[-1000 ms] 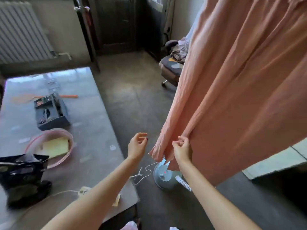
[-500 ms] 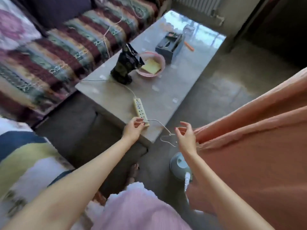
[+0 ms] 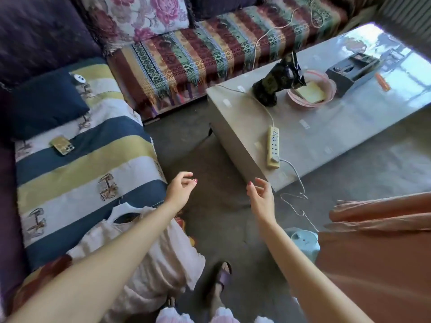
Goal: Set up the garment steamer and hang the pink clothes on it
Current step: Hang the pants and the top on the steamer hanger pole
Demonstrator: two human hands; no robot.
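Salmon-pink garment [image 3: 382,252] hangs at right, its hem draped over the pale blue steamer base [image 3: 303,241] on the floor. Surface [image 3: 349,127] beyond carries a power strip [image 3: 273,148] w/ steamer cord plugged in. Left hand [image 3: 180,192] & right hand [image 3: 261,197] hover over the floor, each grip loose, fingers relaxed, holding nothing.

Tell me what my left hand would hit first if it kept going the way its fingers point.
Probably nothing soon. The left hand points up and right over bare floor, toward the gap between sofa and table; depth is unclear.
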